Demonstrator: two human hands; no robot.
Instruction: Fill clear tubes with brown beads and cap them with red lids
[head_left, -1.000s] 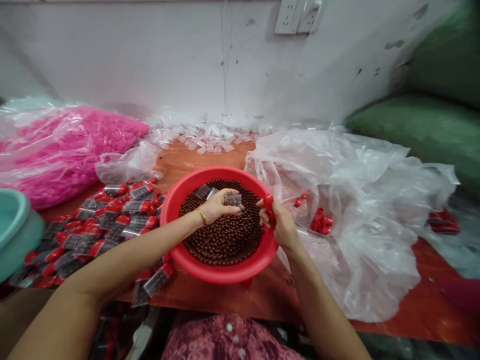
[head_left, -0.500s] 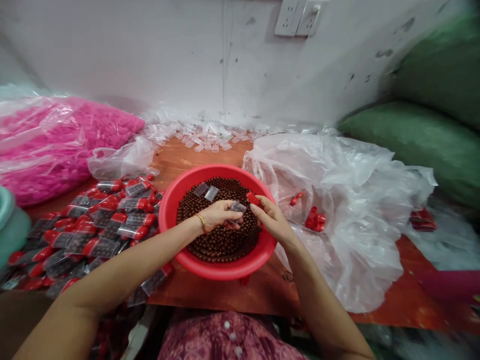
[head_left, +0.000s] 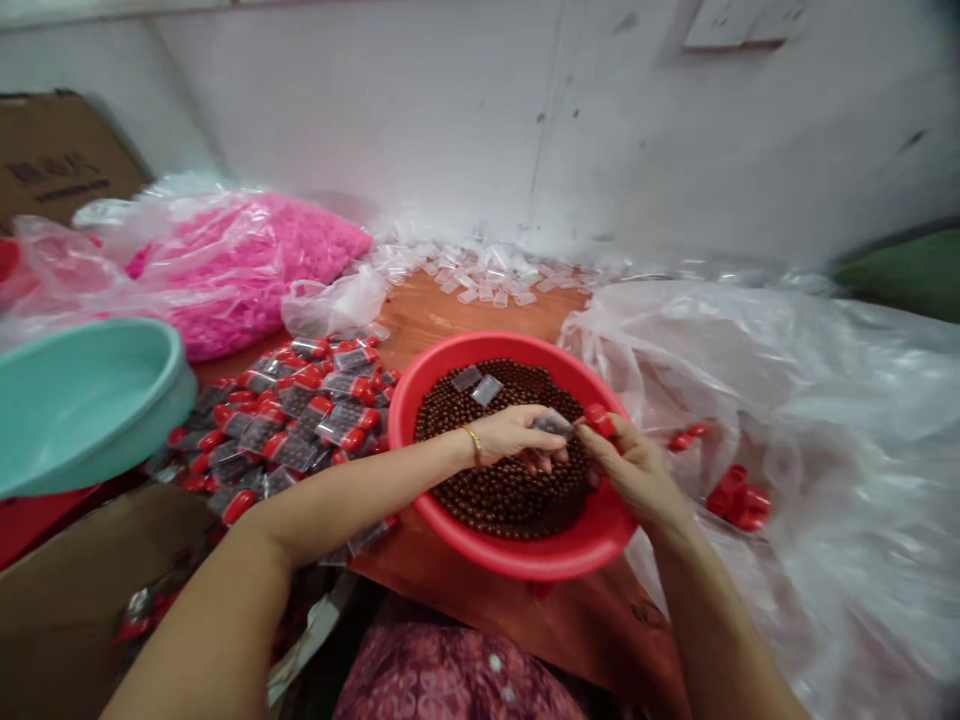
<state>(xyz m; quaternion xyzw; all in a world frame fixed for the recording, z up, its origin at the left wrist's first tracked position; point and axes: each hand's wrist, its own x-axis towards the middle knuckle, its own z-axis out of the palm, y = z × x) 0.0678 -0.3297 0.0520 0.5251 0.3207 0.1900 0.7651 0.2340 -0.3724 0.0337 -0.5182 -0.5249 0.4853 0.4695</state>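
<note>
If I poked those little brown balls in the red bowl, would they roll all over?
Probably yes. The brown balls look round and smooth, so they would likely roll and slide past each other. The red bowl has raised sides, which should keep most in. They look small, so each is probably light.

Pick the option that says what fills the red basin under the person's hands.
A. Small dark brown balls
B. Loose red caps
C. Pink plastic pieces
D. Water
A: the red basin is heaped with small dark brown balls, and the left hand and right hand meet just above them, the left pinching a small clear packet and the right a red cap.
</note>
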